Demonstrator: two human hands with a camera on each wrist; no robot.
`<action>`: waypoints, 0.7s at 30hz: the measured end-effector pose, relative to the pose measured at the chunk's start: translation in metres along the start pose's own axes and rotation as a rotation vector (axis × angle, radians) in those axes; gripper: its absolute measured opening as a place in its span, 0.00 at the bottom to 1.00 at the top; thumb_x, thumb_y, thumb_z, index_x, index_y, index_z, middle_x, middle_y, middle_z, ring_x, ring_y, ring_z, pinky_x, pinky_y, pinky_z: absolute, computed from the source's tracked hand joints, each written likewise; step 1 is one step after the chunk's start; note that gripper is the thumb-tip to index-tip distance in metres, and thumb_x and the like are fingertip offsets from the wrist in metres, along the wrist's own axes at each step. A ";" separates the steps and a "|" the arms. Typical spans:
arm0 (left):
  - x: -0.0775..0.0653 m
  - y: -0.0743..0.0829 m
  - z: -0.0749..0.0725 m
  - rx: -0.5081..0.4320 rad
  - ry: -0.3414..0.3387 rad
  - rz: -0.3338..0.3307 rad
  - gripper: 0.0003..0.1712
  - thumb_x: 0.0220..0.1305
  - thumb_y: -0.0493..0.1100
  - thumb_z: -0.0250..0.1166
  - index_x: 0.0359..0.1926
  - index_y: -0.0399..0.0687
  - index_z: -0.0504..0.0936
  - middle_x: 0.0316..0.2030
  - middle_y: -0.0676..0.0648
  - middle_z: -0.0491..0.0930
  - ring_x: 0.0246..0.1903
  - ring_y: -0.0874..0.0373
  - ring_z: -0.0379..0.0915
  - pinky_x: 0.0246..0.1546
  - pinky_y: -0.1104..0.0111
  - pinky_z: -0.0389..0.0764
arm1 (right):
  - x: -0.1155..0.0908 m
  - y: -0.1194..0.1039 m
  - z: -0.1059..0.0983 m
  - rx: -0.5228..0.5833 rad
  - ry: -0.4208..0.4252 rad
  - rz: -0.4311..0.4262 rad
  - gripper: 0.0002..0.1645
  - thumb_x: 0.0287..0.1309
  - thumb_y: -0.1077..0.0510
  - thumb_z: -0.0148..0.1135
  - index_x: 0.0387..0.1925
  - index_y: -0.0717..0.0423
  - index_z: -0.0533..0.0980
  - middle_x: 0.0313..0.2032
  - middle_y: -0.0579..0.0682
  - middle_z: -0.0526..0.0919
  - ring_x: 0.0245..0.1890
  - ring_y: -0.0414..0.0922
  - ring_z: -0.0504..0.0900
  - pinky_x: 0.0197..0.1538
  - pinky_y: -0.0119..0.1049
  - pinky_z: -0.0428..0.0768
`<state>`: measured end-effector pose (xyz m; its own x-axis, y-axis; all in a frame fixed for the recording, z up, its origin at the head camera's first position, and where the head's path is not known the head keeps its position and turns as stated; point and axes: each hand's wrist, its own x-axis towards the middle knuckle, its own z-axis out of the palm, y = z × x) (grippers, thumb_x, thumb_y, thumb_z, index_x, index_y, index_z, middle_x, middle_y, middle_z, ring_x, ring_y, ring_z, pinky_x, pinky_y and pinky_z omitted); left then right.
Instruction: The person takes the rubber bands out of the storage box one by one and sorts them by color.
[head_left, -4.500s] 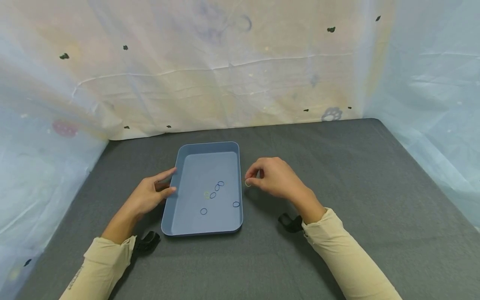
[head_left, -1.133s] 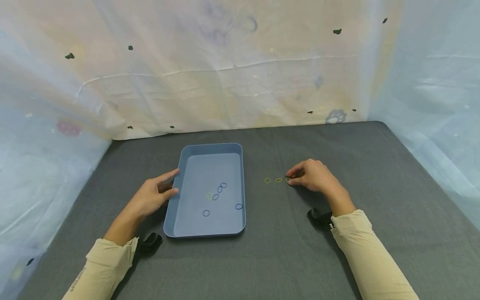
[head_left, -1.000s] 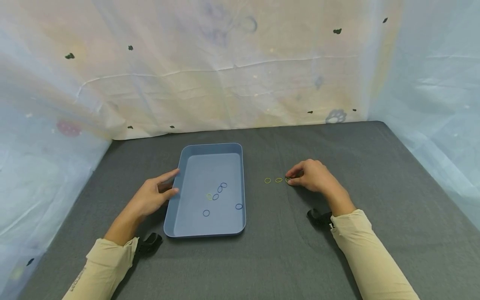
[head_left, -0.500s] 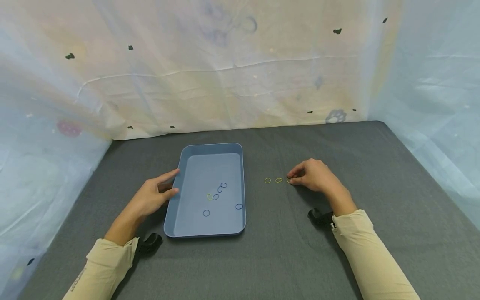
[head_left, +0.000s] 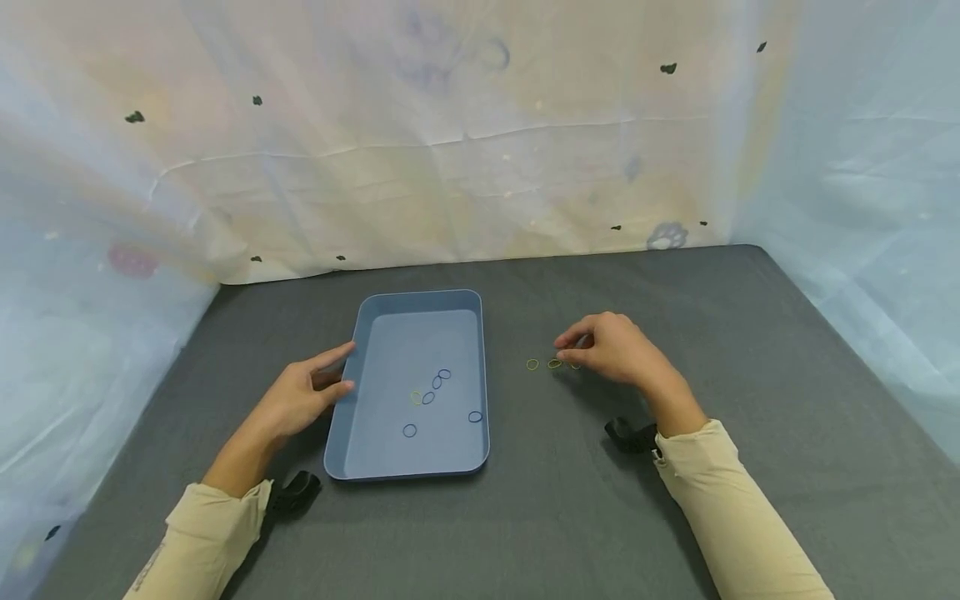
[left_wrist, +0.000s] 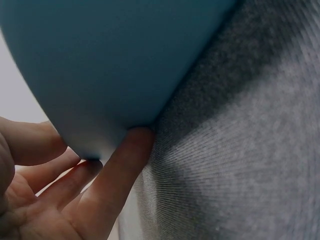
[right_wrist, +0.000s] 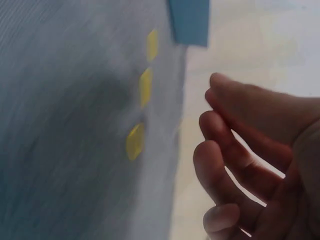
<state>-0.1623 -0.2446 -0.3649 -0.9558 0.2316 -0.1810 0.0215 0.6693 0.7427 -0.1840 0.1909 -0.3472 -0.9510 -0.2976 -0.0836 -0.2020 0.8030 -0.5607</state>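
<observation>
"On the grey cloth (head_left: 540, 500), just right of the blue tray (head_left: 375, 442), I log three thin yellow loops in a row, strung left to right away from the wall."

"Which way do they lie, from your end?"

"The nearest loop (head_left: 532, 364) reads almost round on my head feed. The middle loop (head_left: 554, 363) is plainly longer than wide, long axis side to side, along the row. The outermost loop (right_wrist: 135, 141) is part hidden behind the right hand (head_left: 615, 346), so I can't read its axis from the head. On the right wrist feed it looks broader than its neighbours; all three stretch along the row there."

"State of the right fingers?"

"Bent, above the row. Head feed shows thumb and index tips slightly apart."

"And the left?"

"Left hand (head_left: 296, 396) at the tray's left wall, thumb and index spread wide, fingertips touching the outside."

"Tray's heading? Contents?"

"Long axis runs from my near side toward the pale backdrop (head_left: 450, 183). Inside, a lone yellow loop (head_left: 416, 397) sits just left of a first blue loop (head_left: 428, 398), which slants up to the right. With a second blue loop (head_left: 437, 382) and a third blue loop (head_left: 445, 374) it makes a diagonal chain, far end rightmost. A fourth blue loop (head_left: 409, 431), roundish, lies nearer me. A fifth blue loop (head_left: 476, 417) is by the right wall, long axis side to side."
</observation>
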 end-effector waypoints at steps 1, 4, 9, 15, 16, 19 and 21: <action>0.000 0.000 0.000 -0.001 -0.001 0.001 0.38 0.73 0.42 0.60 0.78 0.55 0.55 0.69 0.26 0.64 0.63 0.34 0.71 0.51 0.52 0.84 | -0.001 -0.007 0.001 0.003 0.005 -0.020 0.13 0.62 0.52 0.68 0.47 0.49 0.86 0.42 0.48 0.89 0.37 0.43 0.83 0.39 0.36 0.80; 0.001 0.000 0.000 -0.009 0.003 -0.013 0.38 0.73 0.42 0.60 0.78 0.57 0.56 0.69 0.27 0.64 0.64 0.34 0.71 0.51 0.52 0.84 | -0.001 -0.029 0.006 0.007 0.018 -0.077 0.11 0.61 0.53 0.69 0.45 0.49 0.87 0.42 0.45 0.88 0.35 0.40 0.80 0.37 0.34 0.77; 0.001 0.003 0.001 -0.019 0.003 -0.023 0.38 0.73 0.44 0.60 0.78 0.59 0.55 0.70 0.27 0.63 0.64 0.34 0.71 0.51 0.52 0.84 | 0.002 -0.063 0.014 -0.009 -0.004 -0.171 0.09 0.60 0.52 0.71 0.42 0.45 0.88 0.41 0.42 0.86 0.33 0.38 0.79 0.35 0.32 0.77; 0.001 0.003 0.000 -0.028 0.003 -0.030 0.38 0.73 0.43 0.60 0.78 0.58 0.55 0.70 0.27 0.63 0.64 0.34 0.71 0.51 0.52 0.84 | 0.012 -0.091 0.020 -0.023 -0.050 -0.262 0.08 0.60 0.53 0.71 0.41 0.45 0.88 0.42 0.40 0.86 0.34 0.36 0.80 0.35 0.30 0.78; 0.002 0.003 0.000 -0.029 0.005 -0.032 0.38 0.73 0.42 0.60 0.78 0.58 0.55 0.70 0.27 0.63 0.64 0.34 0.71 0.51 0.52 0.84 | 0.014 -0.095 0.021 -0.028 -0.056 -0.269 0.08 0.60 0.53 0.71 0.41 0.45 0.88 0.42 0.40 0.86 0.34 0.36 0.80 0.35 0.30 0.78; 0.003 0.003 0.001 -0.031 0.009 -0.036 0.38 0.73 0.41 0.60 0.78 0.58 0.56 0.69 0.27 0.64 0.63 0.34 0.71 0.50 0.52 0.85 | 0.020 -0.102 0.026 -0.039 -0.080 -0.272 0.08 0.59 0.53 0.71 0.41 0.45 0.88 0.42 0.40 0.86 0.34 0.35 0.81 0.36 0.30 0.79; 0.005 0.003 0.002 -0.031 0.008 -0.033 0.38 0.73 0.41 0.60 0.78 0.58 0.56 0.69 0.27 0.64 0.63 0.34 0.72 0.50 0.52 0.85 | 0.024 -0.106 0.032 -0.055 -0.098 -0.257 0.08 0.59 0.52 0.71 0.40 0.44 0.88 0.42 0.39 0.86 0.33 0.35 0.80 0.36 0.30 0.79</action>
<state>-0.1666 -0.2399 -0.3649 -0.9582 0.2040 -0.2004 -0.0189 0.6542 0.7560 -0.1782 0.0822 -0.3163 -0.8403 -0.5416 -0.0246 -0.4489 0.7204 -0.5287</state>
